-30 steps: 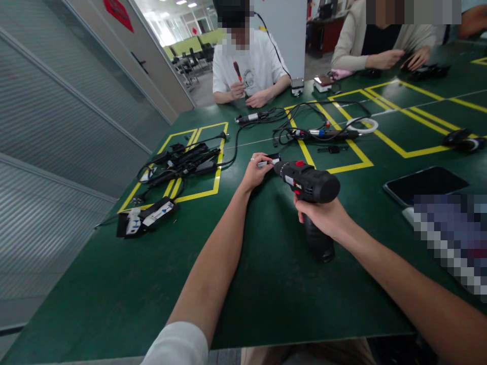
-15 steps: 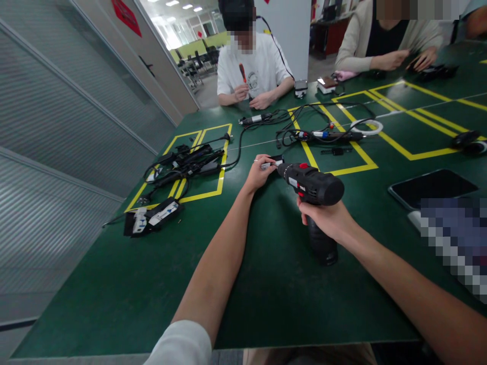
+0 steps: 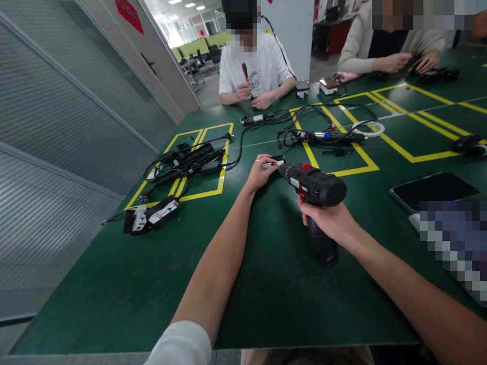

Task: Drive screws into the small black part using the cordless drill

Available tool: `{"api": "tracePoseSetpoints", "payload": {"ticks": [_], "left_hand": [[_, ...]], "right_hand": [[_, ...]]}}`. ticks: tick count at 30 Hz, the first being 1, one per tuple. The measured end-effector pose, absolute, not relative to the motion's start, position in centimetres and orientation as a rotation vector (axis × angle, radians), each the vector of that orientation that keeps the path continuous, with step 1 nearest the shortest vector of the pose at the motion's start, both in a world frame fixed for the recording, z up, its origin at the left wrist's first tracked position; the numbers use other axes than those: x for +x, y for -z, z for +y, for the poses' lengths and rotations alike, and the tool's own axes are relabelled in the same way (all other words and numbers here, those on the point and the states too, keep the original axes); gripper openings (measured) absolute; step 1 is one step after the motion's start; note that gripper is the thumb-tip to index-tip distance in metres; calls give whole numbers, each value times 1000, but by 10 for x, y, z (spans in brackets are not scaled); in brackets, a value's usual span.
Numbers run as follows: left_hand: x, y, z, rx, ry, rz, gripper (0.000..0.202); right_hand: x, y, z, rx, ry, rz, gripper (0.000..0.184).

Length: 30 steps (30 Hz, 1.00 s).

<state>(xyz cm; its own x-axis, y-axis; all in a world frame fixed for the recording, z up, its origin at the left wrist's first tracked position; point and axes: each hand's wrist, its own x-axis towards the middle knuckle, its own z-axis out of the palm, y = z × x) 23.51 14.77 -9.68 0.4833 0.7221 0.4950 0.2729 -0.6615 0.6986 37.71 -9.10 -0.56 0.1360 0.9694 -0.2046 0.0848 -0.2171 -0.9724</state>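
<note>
My right hand [image 3: 327, 217] is wrapped round the grip of a black cordless drill [image 3: 317, 186] with red buttons. The drill points away and to the left, its chuck close to the fingers of my left hand [image 3: 262, 172]. Those fingers are closed on a small black-and-silver part [image 3: 280, 159] resting on the green table. The drill's front end meets this part or lies right against it; the exact contact is too small to make out. My left fingers and the drill hide much of the part.
Black cables and adapters [image 3: 190, 165] lie in a yellow-taped area at left, with a black piece bearing white labels [image 3: 163, 210] in front. Corded electric screwdrivers [image 3: 327, 137] lie beyond my hands. At right is a phone [image 3: 433, 190]. Across the table, a person [image 3: 254, 71] holds a red screwdriver [image 3: 245, 72].
Almost nothing differs. The view has shifted very slightly, while both hands, the drill and the small part keep the same positions relative to one another.
</note>
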Motion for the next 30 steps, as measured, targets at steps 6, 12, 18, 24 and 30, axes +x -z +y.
{"api": "tracePoseSetpoints", "payload": {"ticks": [6, 12, 18, 24, 30], "left_hand": [[235, 97, 148, 2194, -1099, 812, 12], [236, 96, 147, 2180, -1110, 798, 13], [235, 96, 147, 2188, -1098, 816, 13], [234, 96, 147, 2189, -1088, 822, 13], [234, 95, 146, 2196, -1093, 820, 13]], "right_hand": [[377, 4, -91, -1524, -1234, -1062, 4], [376, 2, -91, -1540, -1219, -1056, 4], [377, 6, -90, -1519, -1223, -1053, 4], [378, 8, -91, -1517, -1216, -1061, 3], [378, 7, -91, -1532, -1221, -1061, 2]]}}
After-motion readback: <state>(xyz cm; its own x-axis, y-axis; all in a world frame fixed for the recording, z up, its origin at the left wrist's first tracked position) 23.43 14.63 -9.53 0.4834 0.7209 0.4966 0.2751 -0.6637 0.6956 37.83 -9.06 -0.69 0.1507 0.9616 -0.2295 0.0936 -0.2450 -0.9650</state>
